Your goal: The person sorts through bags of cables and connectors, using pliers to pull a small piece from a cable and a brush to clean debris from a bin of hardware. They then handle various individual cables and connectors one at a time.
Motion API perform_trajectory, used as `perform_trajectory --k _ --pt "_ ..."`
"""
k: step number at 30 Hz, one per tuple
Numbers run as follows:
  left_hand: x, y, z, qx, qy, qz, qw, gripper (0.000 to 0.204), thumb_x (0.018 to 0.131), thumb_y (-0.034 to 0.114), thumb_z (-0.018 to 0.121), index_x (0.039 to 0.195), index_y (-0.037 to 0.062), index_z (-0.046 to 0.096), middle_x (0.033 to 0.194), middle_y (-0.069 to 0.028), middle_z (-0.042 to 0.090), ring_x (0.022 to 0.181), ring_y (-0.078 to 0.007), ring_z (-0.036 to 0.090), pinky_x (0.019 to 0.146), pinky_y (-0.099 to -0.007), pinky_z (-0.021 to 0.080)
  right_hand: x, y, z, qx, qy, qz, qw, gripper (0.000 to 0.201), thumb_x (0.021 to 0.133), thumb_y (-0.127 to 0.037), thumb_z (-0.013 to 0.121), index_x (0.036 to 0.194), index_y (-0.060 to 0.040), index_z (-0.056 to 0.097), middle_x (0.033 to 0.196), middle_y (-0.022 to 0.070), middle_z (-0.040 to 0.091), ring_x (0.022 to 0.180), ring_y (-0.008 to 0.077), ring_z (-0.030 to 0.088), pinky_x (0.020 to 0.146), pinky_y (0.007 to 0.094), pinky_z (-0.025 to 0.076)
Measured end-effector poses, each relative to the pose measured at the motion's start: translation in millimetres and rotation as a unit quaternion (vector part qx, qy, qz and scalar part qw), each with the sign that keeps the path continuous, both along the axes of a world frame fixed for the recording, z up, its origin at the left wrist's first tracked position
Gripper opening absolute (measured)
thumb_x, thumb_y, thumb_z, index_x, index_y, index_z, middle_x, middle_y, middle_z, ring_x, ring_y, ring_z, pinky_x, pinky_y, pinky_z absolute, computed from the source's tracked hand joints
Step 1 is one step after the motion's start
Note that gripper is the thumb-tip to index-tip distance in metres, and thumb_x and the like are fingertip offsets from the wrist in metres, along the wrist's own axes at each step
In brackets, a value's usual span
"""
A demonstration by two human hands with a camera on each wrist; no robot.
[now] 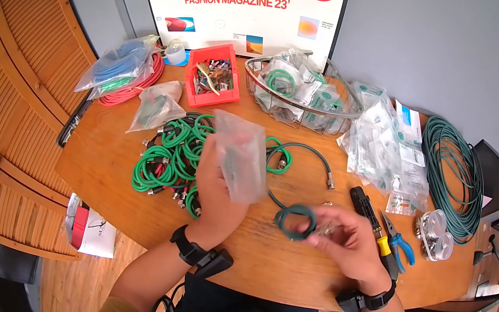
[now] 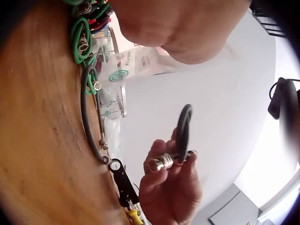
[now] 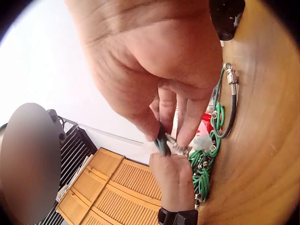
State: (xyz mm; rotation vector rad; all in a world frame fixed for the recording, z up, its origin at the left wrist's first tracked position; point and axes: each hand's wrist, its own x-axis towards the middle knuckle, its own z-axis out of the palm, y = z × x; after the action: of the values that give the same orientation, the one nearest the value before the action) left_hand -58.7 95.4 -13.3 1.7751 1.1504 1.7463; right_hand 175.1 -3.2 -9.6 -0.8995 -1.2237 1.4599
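My left hand (image 1: 213,180) holds up a clear plastic bag (image 1: 242,158) above the desk; its fingers are partly hidden behind the bag. Green print shows on the bag in the left wrist view. To the right, my right hand (image 1: 351,237) pinches a small coil of dark green cable (image 1: 282,220) between thumb and fingers. Silver metal connectors (image 2: 161,162) stick out at the coil's side. Coil and bag are apart in the head view. Beyond the coil, another dark cable (image 1: 313,148) with a metal end lies curved on the wood.
A pile of green cables (image 1: 159,171) lies left. Behind stand a red bin (image 1: 223,97) of small parts and a wire basket (image 1: 298,119) of bagged pieces. Right are plastic bags (image 1: 378,144), pliers (image 1: 404,244), a black-and-yellow tool (image 1: 383,245) and a large cable coil (image 1: 449,174).
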Motion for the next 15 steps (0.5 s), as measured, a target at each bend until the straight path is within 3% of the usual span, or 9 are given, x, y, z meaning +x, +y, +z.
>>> perform_trajectory --k 1,2,4,6,10,12,13,15 --pt "2 -2 2 0.016 0.036 -0.024 0.999 0.028 0.095 -0.003 0.065 0.122 0.0002 0.065 0.119 -0.0127 0.066 0.107 -0.0223 0.064 0.092 -0.0336 0.051 1 -2 1 0.015 -0.018 0.067 0.998 0.049 0.097 0.008 0.072 0.143 0.0004 0.059 0.124 0.0122 0.074 0.116 0.0183 0.07 0.101 0.0335 0.057" --pt "3 -3 3 0.016 0.035 -0.025 0.999 0.028 0.095 -0.003 0.065 0.122 0.0002 0.065 0.119 -0.0127 0.066 0.107 -0.0223 0.064 0.092 -0.0336 0.051 -1 -3 3 0.017 -0.009 0.089 0.996 0.047 0.096 0.009 0.073 0.141 0.0004 0.062 0.124 0.012 0.074 0.118 0.0182 0.069 0.102 0.0343 0.057" --pt "6 -6 4 0.068 0.14 -0.064 0.986 0.039 0.088 -0.01 0.059 0.127 -0.0027 0.063 0.113 -0.014 0.06 0.094 -0.0272 0.061 0.085 -0.0353 0.051 -1 -5 5 -0.003 -0.005 0.123 0.992 0.046 0.096 0.009 0.072 0.14 0.0005 0.063 0.124 0.0123 0.074 0.118 0.0182 0.069 0.103 0.0345 0.056" --pt "10 -10 1 0.043 0.154 -0.096 0.982 0.045 0.086 -0.011 0.059 0.13 -0.0033 0.062 0.111 -0.0158 0.058 0.095 -0.0307 0.061 0.084 -0.0379 0.052 -1 -5 2 -0.001 0.009 0.178 0.984 0.044 0.096 0.01 0.072 0.138 0.0011 0.065 0.126 0.0131 0.073 0.119 0.0184 0.068 0.105 0.0352 0.056" --pt "11 -9 2 0.041 0.224 -0.168 0.959 0.053 0.082 -0.012 0.063 0.134 -0.0046 0.062 0.108 -0.0176 0.055 0.095 -0.0352 0.057 0.083 -0.0416 0.051 0 -6 0 0.021 0.04 0.145 0.988 0.044 0.096 0.011 0.072 0.138 0.0027 0.064 0.127 0.0123 0.073 0.116 0.0173 0.069 0.103 0.0336 0.057" --pt "13 -9 -2 0.052 0.251 -0.188 0.948 0.053 0.081 -0.012 0.064 0.134 -0.005 0.062 0.107 -0.0176 0.055 0.095 -0.0358 0.056 0.083 -0.0422 0.05 0 -1 3 0.028 -0.006 -0.007 1.0 0.042 0.095 0.012 0.071 0.135 0.004 0.062 0.125 0.0108 0.073 0.114 0.0157 0.07 0.101 0.0308 0.057" --pt "15 -9 -8 0.058 0.241 -0.188 0.95 0.053 0.082 -0.01 0.066 0.134 -0.0029 0.064 0.107 -0.0159 0.056 0.094 -0.0337 0.057 0.083 -0.0413 0.049 -1 2 0 0.028 -0.006 -0.007 1.0 0.042 0.095 0.012 0.071 0.135 0.004 0.062 0.125 0.0108 0.073 0.114 0.0157 0.07 0.101 0.0308 0.057" --pt "17 -9 -11 0.064 0.231 -0.189 0.952 0.052 0.083 -0.008 0.068 0.135 -0.0009 0.066 0.106 -0.0141 0.057 0.093 -0.0317 0.057 0.084 -0.0404 0.048 -2 10 -7 0.055 -0.017 -0.176 0.983 0.04 0.095 0.013 0.071 0.133 0.0035 0.059 0.122 0.0098 0.073 0.114 0.0145 0.07 0.099 0.0283 0.058"
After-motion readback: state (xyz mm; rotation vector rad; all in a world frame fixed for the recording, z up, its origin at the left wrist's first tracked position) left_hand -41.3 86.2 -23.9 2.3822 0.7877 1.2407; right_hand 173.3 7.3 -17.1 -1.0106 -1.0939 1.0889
